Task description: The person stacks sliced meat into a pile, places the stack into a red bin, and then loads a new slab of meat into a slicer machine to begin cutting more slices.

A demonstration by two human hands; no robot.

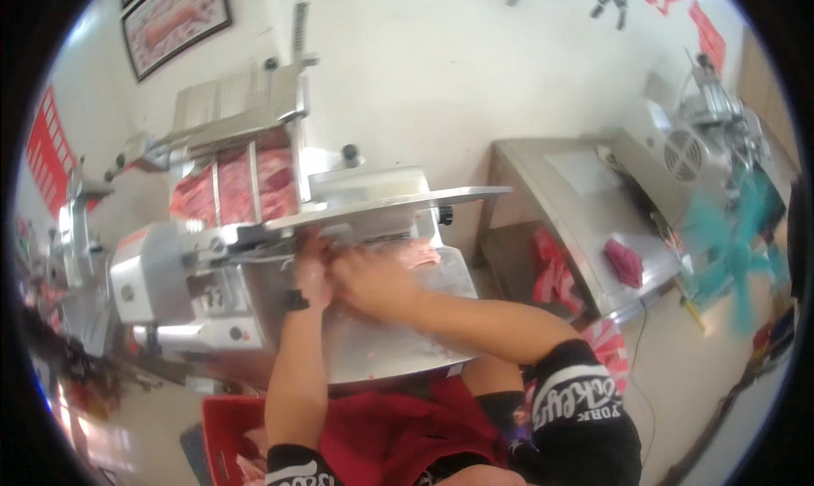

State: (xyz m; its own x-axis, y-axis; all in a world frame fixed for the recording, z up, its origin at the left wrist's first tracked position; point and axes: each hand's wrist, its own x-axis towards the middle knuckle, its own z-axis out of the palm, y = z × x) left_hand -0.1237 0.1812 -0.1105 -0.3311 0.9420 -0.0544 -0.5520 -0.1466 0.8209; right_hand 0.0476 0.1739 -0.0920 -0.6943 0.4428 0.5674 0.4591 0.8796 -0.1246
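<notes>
A meat slicer [152,276] stands before me, with a block of red meat [235,184] in its carriage at the upper left, behind metal bars. My left hand [315,270] is at the slicer's blade side, over the metal tray [381,352]. Close beside it, perhaps touching, my right hand [372,279] is blurred, with bent fingers. What lies between or under the fingers is hard to make out. Pale pink sliced meat [420,254] lies on the tray just right of my right hand.
A steel table [572,200] at the right bears a dark red cloth [624,263] and a machine with a motor housing [668,143]. A teal fan [738,257] is at the far right. Below left is a red crate [219,435] holding meat pieces. Red bags [553,270] lie under the table.
</notes>
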